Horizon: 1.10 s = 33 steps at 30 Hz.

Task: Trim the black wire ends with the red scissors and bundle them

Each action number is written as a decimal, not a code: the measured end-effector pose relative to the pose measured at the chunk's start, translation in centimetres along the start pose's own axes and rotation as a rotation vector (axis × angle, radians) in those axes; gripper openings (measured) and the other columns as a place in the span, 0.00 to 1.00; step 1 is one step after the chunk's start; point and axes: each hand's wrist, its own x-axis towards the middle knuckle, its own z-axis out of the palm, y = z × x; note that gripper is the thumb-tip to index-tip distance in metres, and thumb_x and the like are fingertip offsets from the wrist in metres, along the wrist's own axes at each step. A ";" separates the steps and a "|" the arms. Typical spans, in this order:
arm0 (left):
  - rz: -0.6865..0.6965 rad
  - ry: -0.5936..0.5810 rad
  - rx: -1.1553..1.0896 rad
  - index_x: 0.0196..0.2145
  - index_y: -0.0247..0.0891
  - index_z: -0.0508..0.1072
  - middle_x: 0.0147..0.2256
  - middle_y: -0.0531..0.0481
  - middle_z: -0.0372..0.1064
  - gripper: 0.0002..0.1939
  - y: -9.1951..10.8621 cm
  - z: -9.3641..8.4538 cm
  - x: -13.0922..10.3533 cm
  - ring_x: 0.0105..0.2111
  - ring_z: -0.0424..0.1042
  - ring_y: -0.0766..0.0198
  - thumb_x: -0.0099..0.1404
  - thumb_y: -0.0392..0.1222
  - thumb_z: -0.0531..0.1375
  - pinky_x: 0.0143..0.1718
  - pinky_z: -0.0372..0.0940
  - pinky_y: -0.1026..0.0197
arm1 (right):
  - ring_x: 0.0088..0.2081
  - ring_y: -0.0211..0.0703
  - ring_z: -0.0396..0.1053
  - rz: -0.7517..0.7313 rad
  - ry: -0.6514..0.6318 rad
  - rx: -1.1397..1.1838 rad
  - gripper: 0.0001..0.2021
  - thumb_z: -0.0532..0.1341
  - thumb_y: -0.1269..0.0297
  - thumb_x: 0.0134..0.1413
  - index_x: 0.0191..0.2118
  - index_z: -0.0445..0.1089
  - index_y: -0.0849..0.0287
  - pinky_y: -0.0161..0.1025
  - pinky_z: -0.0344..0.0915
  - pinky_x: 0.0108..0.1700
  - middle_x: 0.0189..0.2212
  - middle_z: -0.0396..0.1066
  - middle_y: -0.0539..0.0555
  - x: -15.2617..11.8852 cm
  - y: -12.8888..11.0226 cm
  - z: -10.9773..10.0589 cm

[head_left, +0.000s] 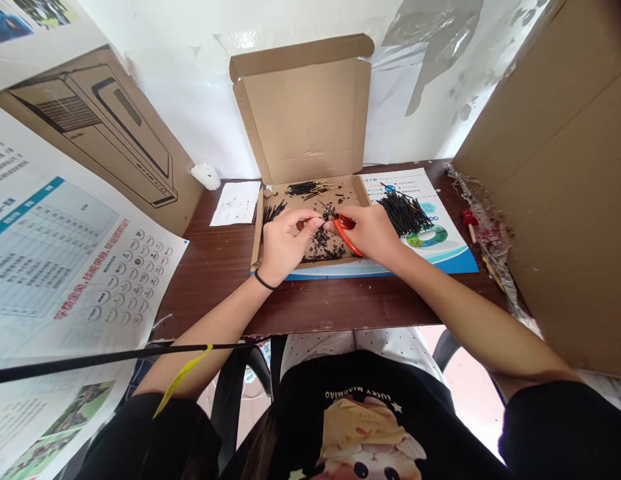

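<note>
My left hand (284,241) is closed in a pinch over the open cardboard box (257,243), with what looks like a thin black stick at its fingertips, mostly hidden. Wrapped round the orange handles of a pair of scissors (348,240) is my right hand (374,230); the blades point away and lie close to the left fingertips. Inside the box, small black scraps (324,252) are scattered under both hands. A bundle of black sticks with gold-coloured ends (306,189) lies at the back, and more black sticks (273,211) lie along its left side.
A pile of black sticks (404,213) lies on a printed sheet (453,257) right of the box. The raised box lid (307,120) leans near the wall. A small white paper (235,203) lies left. Cardboard panels (550,200) flank the dark wooden table (310,307). A red-topped object (470,220) lies far right.
</note>
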 end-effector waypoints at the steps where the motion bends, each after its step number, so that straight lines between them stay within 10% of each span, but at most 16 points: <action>1: -0.004 0.001 -0.014 0.34 0.40 0.79 0.31 0.48 0.77 0.11 0.0 0.0 0.0 0.31 0.72 0.64 0.63 0.51 0.64 0.37 0.68 0.59 | 0.24 0.36 0.57 0.024 -0.007 0.117 0.21 0.60 0.44 0.56 0.25 0.70 0.58 0.38 0.51 0.29 0.19 0.65 0.50 0.0 -0.1 0.0; 10: -0.238 -0.091 -0.515 0.32 0.40 0.78 0.34 0.50 0.75 0.15 -1.0 1.1 0.0 0.33 0.71 0.67 0.56 0.55 0.68 0.39 0.68 0.61 | 0.30 0.37 0.65 0.095 -0.171 0.860 0.19 0.73 0.56 0.38 0.36 0.70 0.56 0.39 0.64 0.36 0.27 0.71 0.47 0.3 -0.5 0.2; 21: -0.523 0.002 -0.702 0.30 0.40 0.69 0.33 0.50 0.68 0.10 -1.0 0.0 1.5 0.26 0.62 0.72 0.62 0.48 0.63 0.26 0.65 0.66 | 0.27 0.35 0.59 0.150 -0.221 0.757 0.19 0.71 0.56 0.39 0.37 0.68 0.55 0.38 0.61 0.32 0.24 0.65 0.46 0.2 -0.7 -0.3; 33: -0.493 -0.080 -0.454 0.19 0.39 0.62 0.21 0.53 0.56 0.18 -2.0 0.0 1.9 0.20 0.56 0.71 0.68 0.39 0.53 0.22 0.55 0.63 | 0.27 0.36 0.61 0.176 -0.154 0.711 0.18 0.71 0.56 0.39 0.36 0.69 0.55 0.40 0.62 0.33 0.23 0.65 0.46 0.1 -0.8 -0.5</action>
